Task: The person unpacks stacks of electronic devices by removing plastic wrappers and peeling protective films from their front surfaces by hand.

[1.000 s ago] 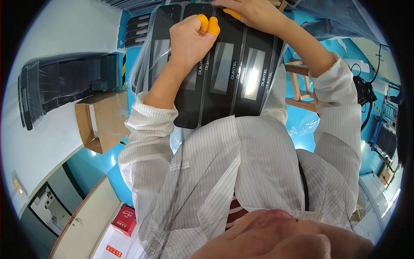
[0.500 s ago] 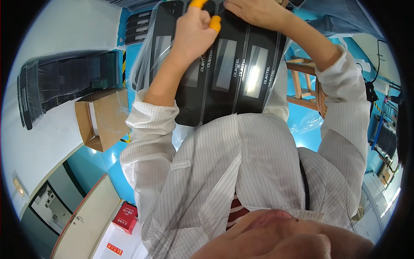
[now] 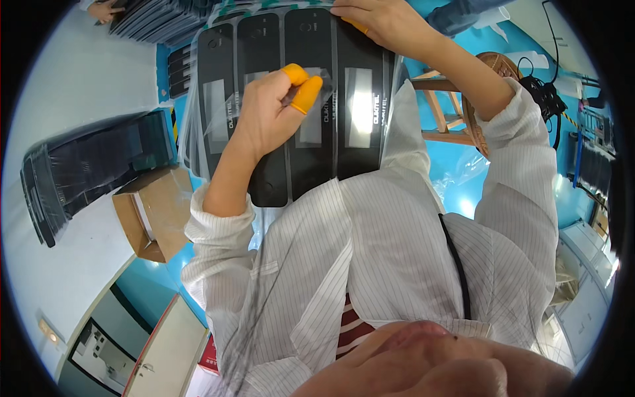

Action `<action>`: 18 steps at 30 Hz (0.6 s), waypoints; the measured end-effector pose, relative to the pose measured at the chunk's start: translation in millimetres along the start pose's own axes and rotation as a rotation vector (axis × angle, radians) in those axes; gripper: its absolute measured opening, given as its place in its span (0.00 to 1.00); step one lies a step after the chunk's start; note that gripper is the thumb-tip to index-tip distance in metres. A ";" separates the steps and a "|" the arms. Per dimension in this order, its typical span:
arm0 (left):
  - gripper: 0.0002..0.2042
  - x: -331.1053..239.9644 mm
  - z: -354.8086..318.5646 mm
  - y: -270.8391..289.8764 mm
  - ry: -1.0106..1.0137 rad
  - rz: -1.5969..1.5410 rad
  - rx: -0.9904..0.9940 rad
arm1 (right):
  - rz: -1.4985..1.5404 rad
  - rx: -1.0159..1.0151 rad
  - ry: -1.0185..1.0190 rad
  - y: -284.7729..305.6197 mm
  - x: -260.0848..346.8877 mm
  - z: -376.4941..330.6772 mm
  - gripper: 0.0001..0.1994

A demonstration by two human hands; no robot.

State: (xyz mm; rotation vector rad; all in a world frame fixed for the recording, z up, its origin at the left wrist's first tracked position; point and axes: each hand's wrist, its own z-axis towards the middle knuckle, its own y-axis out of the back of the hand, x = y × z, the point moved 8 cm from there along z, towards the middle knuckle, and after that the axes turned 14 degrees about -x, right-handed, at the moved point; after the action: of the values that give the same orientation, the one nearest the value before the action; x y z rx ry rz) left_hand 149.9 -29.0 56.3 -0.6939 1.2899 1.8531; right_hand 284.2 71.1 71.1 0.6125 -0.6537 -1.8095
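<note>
Black sheet of glossy panels (image 3: pixel 311 99) held up before the chest, at 12 o'clock in view. Left hand (image 3: pixel 268 112) in front of it, orange-capped thumb and forefinger pinching a clear film tab (image 3: pixel 311 129). Right hand (image 3: pixel 387 26) grips sheet's top edge, fingers curled. Cardboard box (image 3: pixel 155 212) at 9 o'clock; wooden stool (image 3: pixel 456 112) at 2 o'clock.

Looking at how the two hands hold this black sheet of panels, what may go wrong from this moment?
1. The left hand pinches a thin clear film between orange finger cots; it might tear or slip out.
2. The black sheet of panels hangs over the lap, steadied only at its top edge by the right hand, so it may bend or slide down.
3. Bare skin near the glossy panels could leave marks.
</note>
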 end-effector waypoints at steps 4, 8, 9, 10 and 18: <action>0.15 4.6 1.3 -8.1 0.079 0.004 0.022 | 0.078 0.134 0.138 3.7 -2.1 -2.5 0.10; 0.19 4.1 9.9 -13.2 0.014 0.176 -0.021 | -0.053 0.116 0.358 16.3 19.5 -5.1 0.08; 0.20 1.8 10.8 -13.6 -0.020 0.227 -0.042 | -0.091 0.096 0.413 21.1 29.5 -7.2 0.07; 0.20 1.9 9.2 -19.8 -0.033 0.301 0.023 | 0.113 0.099 0.304 27.1 39.4 -9.7 0.08; 0.05 -14.8 -18.2 -7.7 0.128 -0.497 0.037 | 0.344 -0.174 -0.799 66.9 34.8 -63.8 0.09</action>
State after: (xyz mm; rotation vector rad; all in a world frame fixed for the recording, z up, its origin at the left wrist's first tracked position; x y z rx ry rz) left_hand 164.8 -48.6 57.5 -1.0216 1.1010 1.3957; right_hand 361.7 10.0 68.0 -0.3636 -1.0352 -1.7217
